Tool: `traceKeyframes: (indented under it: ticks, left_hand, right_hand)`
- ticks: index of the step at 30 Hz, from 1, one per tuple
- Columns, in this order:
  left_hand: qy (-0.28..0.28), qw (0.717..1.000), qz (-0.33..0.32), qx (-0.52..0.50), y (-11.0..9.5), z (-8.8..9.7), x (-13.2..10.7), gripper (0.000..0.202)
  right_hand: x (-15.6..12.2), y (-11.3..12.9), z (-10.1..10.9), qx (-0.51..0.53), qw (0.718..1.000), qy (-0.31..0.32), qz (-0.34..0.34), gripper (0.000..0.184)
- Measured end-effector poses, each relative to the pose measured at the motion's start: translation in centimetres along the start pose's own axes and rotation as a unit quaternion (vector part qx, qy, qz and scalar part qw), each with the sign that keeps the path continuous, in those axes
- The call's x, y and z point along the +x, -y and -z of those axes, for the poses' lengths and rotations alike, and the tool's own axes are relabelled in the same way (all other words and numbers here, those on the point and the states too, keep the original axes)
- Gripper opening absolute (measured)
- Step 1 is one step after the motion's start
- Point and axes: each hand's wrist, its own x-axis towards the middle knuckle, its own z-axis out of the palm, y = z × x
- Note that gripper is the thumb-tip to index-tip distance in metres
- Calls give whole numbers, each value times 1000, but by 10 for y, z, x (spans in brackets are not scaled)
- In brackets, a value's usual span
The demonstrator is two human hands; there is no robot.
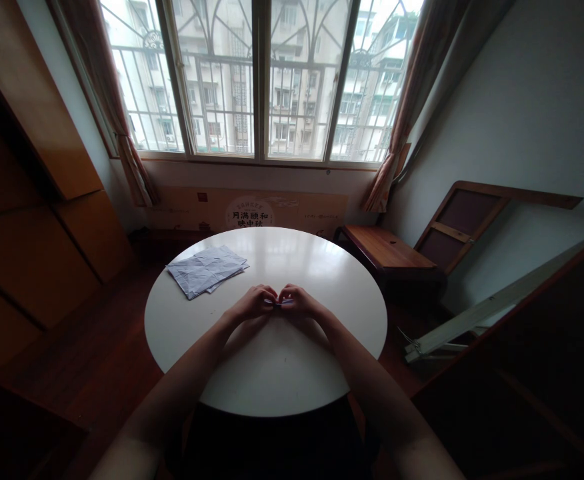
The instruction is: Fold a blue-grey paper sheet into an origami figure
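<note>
Above the middle of the round white table (272, 387), my left hand (255, 303) and my right hand (299, 301) meet with fingertips almost touching. Both are closed, thumbs and fingers pinched on a small thin blue-and-white piece (286, 303) that looks like folded paper. Most of it is hidden by my fingers, so its full shape does not show. To the left of my left hand lies a loose stack of creased, pale grey-blue paper sheets (207, 268), flat on the tabletop.
Beyond the table, a long printed cardboard panel (312, 210) leans under the window. At the right are a low wooden bench (387, 247), a wooden frame (455, 217) against the wall and a pale folded stand (452, 340). Wooden cabinets (17, 267) line the left side.
</note>
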Motion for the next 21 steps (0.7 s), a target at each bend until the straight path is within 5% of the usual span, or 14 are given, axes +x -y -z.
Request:
traceKeyframes:
  ticks: [21]
  left_hand:
    - [-23,998,-17,-53,9,-6,-2,15]
  right_hand:
    - [0,9,1,-2,1000,-11,12,8]
